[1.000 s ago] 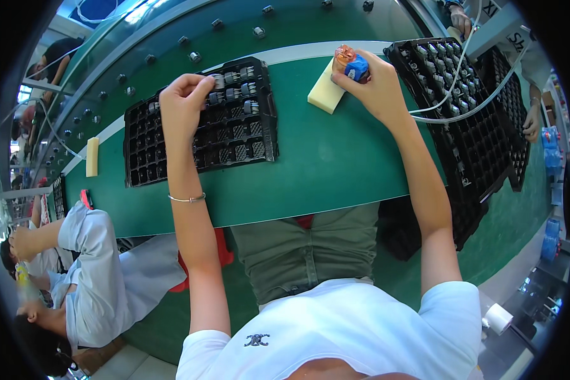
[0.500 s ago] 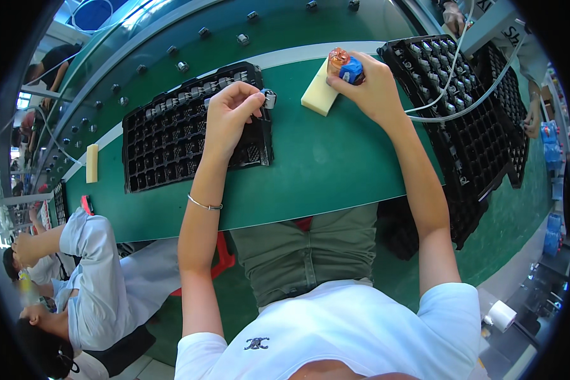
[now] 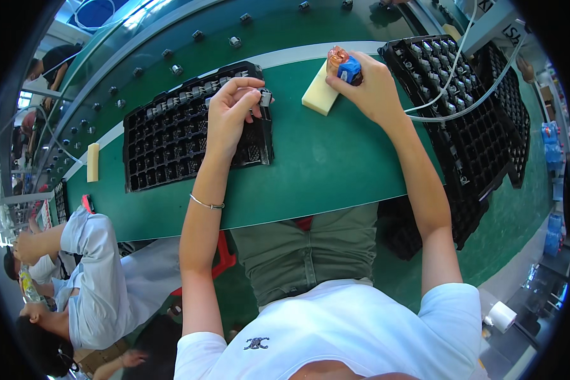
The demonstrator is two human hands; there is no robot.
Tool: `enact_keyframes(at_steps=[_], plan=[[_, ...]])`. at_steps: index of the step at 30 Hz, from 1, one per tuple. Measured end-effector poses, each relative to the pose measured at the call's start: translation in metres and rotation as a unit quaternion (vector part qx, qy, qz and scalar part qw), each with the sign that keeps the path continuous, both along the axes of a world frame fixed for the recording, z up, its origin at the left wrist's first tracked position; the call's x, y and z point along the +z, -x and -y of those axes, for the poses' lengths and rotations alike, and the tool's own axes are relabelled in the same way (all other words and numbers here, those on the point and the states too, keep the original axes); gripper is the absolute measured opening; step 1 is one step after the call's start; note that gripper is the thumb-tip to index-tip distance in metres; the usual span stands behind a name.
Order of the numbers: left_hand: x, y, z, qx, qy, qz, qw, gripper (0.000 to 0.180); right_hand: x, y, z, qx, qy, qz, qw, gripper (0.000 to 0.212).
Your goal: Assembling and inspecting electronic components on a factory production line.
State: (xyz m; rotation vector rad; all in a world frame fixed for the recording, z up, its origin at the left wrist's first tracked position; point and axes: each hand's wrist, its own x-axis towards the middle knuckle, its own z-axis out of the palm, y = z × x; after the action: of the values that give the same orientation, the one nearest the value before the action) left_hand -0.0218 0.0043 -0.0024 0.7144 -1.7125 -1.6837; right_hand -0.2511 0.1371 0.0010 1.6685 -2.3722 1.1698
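My left hand is over the right part of a black compartment tray, its thumb and fingers closed round a small silver metal part that looks like a tiny motor. The index finger lies straighter above it. My right hand grips a rounded copper-orange and blue object, whose kind I cannot make out. That object is at the upper end of a pale yellow foam block on the green table; whether they touch is unclear. Small metal parts fill the tray's far rows.
More black trays overlap at the right, one partly filled with metal parts, with pale hoses across them. Beyond the table a green conveyor carries spaced small parts. A person in light clothing sits at the left.
My left index finger has straightened away from the thumb. The copper-orange and blue object has turned slightly in my right hand. Conveyor parts have shifted left, and another person's hand has appeared at lower left.
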Motion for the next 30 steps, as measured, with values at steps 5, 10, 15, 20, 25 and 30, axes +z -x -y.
enact_keyframes(at_steps=[5,10,15,20,25,30], plan=[[0.0018,-0.0035,0.0023,-0.005,0.005,-0.003,1.000,0.025,0.0013,-0.0015,0.0011,0.007,-0.015,-0.010,1.000,0.051],[-0.0038,-0.0010,0.0040,-0.008,0.007,-0.002,1.000,0.028,0.0027,-0.0008,-0.0004,0.006,-0.030,0.012,0.999,0.052],[-0.0047,-0.0005,0.0049,-0.011,0.002,-0.005,1.000,0.028,0.0011,0.0002,-0.0001,0.010,-0.020,0.006,1.000,0.052],[-0.0033,0.0005,0.0035,-0.009,0.002,0.001,1.000,0.028,0.0006,0.0011,-0.0010,0.005,-0.037,0.025,0.999,0.051],[-0.0035,0.0016,0.0028,-0.011,0.002,0.002,1.000,0.027,0.0006,0.0015,-0.0022,0.005,-0.035,0.017,0.999,0.051],[-0.0050,0.0031,0.0021,-0.015,0.005,0.001,1.000,0.026,-0.0007,0.0031,-0.0034,0.006,-0.031,0.011,0.999,0.051]])
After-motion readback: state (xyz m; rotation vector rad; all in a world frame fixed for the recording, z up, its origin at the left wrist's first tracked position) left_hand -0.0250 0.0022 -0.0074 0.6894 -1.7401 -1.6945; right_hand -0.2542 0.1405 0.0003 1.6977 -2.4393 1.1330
